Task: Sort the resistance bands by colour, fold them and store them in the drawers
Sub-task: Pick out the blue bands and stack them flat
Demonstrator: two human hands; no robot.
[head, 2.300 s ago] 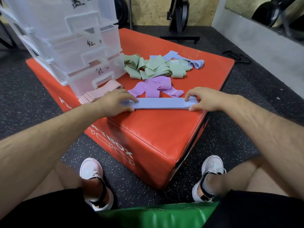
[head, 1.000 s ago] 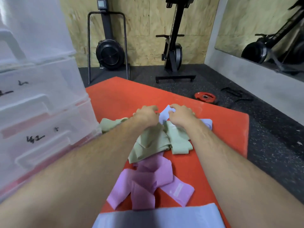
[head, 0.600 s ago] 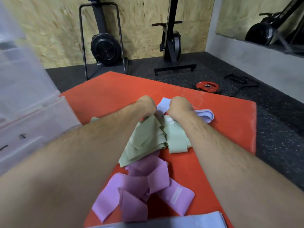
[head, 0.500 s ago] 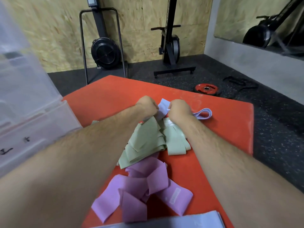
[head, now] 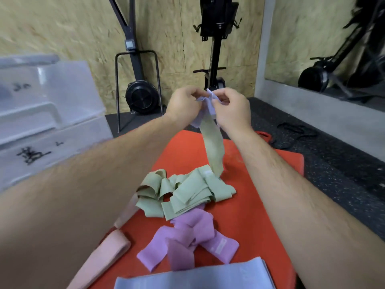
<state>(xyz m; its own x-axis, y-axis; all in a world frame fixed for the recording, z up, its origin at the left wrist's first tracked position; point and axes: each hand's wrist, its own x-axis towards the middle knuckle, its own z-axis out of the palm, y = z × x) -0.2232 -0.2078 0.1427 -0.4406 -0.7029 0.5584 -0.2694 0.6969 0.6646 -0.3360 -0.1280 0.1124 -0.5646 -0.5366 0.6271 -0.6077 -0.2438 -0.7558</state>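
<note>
Both hands are raised above the red box [head: 256, 207]. My left hand [head: 184, 104] and my right hand [head: 233, 109] pinch a crumpled blue band [head: 205, 109] between them. A green band [head: 213, 147] hangs down with it, its lower end touching the green pile [head: 185, 195]. A tangle of purple bands [head: 189, 240] lies nearer me. Folded blue bands [head: 193, 276] lie flat at the box's near edge. Pink bands [head: 104, 259] lie at the lower left. The clear plastic drawers [head: 48, 113] stand at the left, shut.
Two rowing machines [head: 141, 94] stand against the wooden wall behind the box. A red weight plate [head: 264, 135] and a black strap [head: 295, 130] lie on the dark rubber floor at the right. A mirror [head: 325, 38] runs along the right wall.
Both hands have lifted the blue band off the far side of the box, and a green band came up with it. The camera has tilted upward.
</note>
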